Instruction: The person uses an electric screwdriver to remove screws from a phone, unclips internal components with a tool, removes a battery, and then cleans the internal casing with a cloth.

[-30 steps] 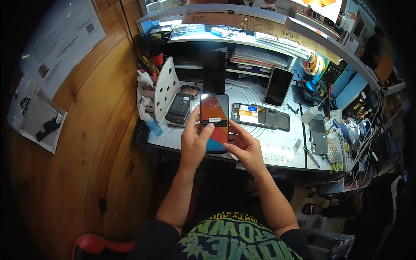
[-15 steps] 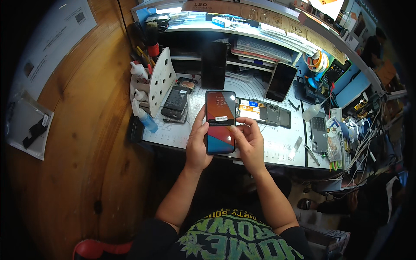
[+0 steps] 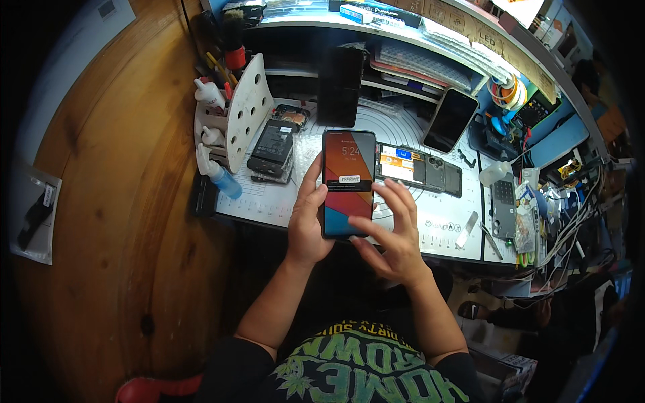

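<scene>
A smartphone [image 3: 347, 208] with a lit orange, red and blue screen is held upright above the near edge of the bench. My left hand [image 3: 309, 221] is closed around its left side, thumb along the edge. Over the lower right part of the screen hovers my right hand [image 3: 395, 235], its fingers spread and nothing in them; whether a fingertip touches the glass I cannot tell. Just behind lies an opened phone [image 3: 420, 171] with its inner parts showing. Two dark-screened phones stand farther back, one in the middle [image 3: 338, 87] and one on the right [image 3: 451, 121].
On the left, a white holder [image 3: 245, 114] with round holes carries bottles and brushes, beside a blue spray bottle [image 3: 225, 180]. Phone parts [image 3: 272, 148] are stacked near it. Tweezers [image 3: 491, 242], a clear bottle [image 3: 494, 173] and tangled cables [image 3: 554, 215] lie right. A lit shelf [image 3: 309, 32] spans the back.
My right hand has come off the phone's right edge and opened, shifting right and down. My left hand still holds the phone. The view has shifted slightly.
</scene>
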Motion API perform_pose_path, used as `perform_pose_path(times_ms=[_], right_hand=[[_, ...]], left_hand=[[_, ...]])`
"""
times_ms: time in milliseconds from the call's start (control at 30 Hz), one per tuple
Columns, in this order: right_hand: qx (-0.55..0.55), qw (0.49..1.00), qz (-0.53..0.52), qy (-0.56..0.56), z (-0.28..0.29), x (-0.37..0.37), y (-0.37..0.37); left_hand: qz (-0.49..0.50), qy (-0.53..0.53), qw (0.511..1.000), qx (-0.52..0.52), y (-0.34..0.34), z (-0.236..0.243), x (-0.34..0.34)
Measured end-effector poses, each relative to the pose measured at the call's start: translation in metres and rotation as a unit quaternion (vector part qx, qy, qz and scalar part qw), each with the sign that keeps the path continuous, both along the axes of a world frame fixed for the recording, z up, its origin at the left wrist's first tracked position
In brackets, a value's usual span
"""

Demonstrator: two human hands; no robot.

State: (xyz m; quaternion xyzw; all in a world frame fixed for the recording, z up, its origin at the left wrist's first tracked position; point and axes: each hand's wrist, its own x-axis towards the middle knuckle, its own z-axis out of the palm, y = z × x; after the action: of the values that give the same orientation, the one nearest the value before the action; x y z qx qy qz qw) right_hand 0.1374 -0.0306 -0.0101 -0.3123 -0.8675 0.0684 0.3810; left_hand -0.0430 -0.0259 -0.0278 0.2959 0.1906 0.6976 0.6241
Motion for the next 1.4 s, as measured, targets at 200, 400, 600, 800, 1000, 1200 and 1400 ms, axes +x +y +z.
perform_pose_path(times_ms=[200,400,600,800,1000,1200,1400], right_hand=[[-0.043,0.99,-0.06,0.119,-0.012,-0.001,0.007],[-0.022,0.994,-0.036,0.103,-0.013,0.0,0.005],[0.0,0.997,-0.005,0.081,-0.013,0.001,0.004],[0.004,0.999,0.03,0.025,-0.01,0.003,0.001],[0.001,0.999,0.031,-0.039,-0.002,-0.005,-0.002],[-0.009,0.998,0.016,0.064,-0.006,0.0,0.001],[0.001,0.995,-0.044,0.089,-0.011,-0.004,0.003]], left_hand=[[-0.024,-0.024,0.999,0.018,-0.001,0.001,-0.003],[-0.028,-0.019,0.999,0.015,0.002,-0.007,-0.003],[-0.027,0.003,1.0,0.01,0.002,-0.007,-0.003],[-0.021,0.007,1.0,0.007,0.002,-0.005,-0.003],[-0.007,-0.016,1.0,0.012,0.002,-0.002,0.0],[-0.005,0.015,1.0,0.021,0.002,-0.004,0.0],[-0.002,0.036,0.999,0.027,0.002,-0.007,-0.001]])
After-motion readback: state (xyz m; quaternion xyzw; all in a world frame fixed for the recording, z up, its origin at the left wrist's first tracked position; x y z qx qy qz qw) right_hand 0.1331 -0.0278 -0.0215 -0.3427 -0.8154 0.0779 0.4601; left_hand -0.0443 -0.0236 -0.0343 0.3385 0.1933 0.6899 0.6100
